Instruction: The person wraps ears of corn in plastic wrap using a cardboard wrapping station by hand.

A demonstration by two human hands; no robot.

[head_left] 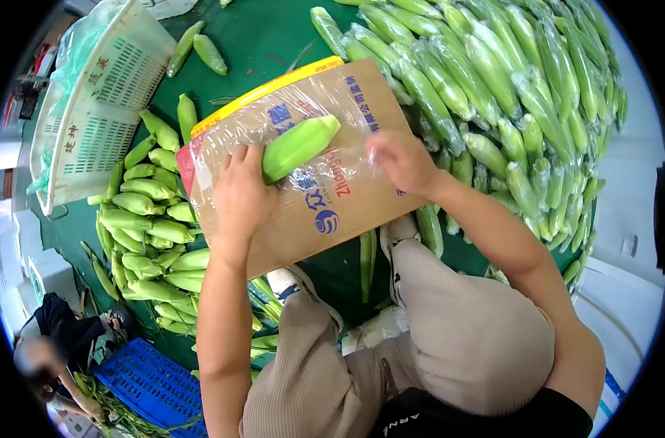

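A green ear of corn in its husk [300,149] lies on clear plastic film over a cardboard box [289,230] in front of me. My left hand [243,191] touches the lower left end of the ear, fingers bent around that end. To the right of the ear, my right hand [402,163] is closed at the box's right part, its fingers pinching the edge of the film. Under the film, a yellow strip [274,89] runs along the far edge of the box.
Unwrapped corn [154,233] is piled at the left, film-wrapped corn [493,80] at the right. A white crate [102,98] stands tilted at the upper left. Another person [62,365] sits near a blue crate [154,383] at the lower left.
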